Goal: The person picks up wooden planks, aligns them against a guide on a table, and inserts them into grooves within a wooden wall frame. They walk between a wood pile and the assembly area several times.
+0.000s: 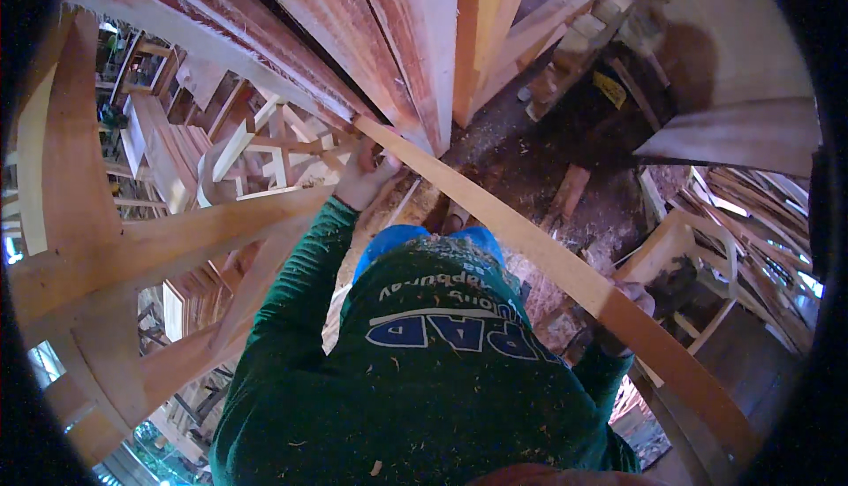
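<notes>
Long wooden board (523, 234), held in both hands (364, 181) (636, 297), green sleeves (305, 261), reddish planks (389, 53) beyond

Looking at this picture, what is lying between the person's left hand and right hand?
In the head view, a long, narrow wooden board spans the stretch from the left hand to the right hand.

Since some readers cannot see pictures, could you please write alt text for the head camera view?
A person's left hand holds one end of a long wooden strip and the right hand grips it farther along. Below is the person's green top; long planks reach in at the upper edge.
</notes>
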`<state>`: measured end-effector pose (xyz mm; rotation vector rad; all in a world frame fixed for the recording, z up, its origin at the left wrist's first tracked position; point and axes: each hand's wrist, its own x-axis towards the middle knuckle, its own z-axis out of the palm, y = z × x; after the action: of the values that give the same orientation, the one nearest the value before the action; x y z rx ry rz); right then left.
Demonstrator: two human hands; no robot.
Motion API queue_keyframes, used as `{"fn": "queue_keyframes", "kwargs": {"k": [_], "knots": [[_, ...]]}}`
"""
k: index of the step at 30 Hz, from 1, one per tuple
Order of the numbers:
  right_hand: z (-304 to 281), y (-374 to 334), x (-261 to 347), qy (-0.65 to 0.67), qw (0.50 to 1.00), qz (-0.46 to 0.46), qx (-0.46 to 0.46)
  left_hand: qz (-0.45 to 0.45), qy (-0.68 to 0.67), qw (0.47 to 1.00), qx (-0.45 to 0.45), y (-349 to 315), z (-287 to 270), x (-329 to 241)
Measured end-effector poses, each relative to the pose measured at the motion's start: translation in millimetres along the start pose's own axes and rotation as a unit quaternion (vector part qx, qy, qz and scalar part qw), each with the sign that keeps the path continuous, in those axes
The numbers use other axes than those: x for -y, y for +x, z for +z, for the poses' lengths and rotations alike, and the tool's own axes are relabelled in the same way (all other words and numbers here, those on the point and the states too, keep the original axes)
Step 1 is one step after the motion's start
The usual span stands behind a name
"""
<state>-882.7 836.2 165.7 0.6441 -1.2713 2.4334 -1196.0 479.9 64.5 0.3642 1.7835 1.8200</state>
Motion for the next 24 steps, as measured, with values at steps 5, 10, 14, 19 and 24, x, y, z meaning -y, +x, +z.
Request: {"fn": "queue_keyframes", "kwargs": {"k": [5,10,14,19,24], "knots": [[-3,-19,4,-0.037,0.998,0.039,-0.037,-0.022,0.051,0.998,-0.017,-5,-1,-6],[12,-12,9,-0.062,0.990,0.092,-0.085,-0.052,0.027,0.998,-0.035,-9,-2,-13],[17,-3,11,-0.096,0.985,0.107,-0.098,-0.025,-0.047,0.999,0.006,-4,3,-13],[16,-3,16,-0.086,0.984,0.106,-0.113,-0.032,-0.108,0.994,0.006,-5,4,-9],[10,-6,28,-0.090,0.989,0.057,-0.107,-0.032,-0.059,0.998,0.003,-9,9,2]]}}
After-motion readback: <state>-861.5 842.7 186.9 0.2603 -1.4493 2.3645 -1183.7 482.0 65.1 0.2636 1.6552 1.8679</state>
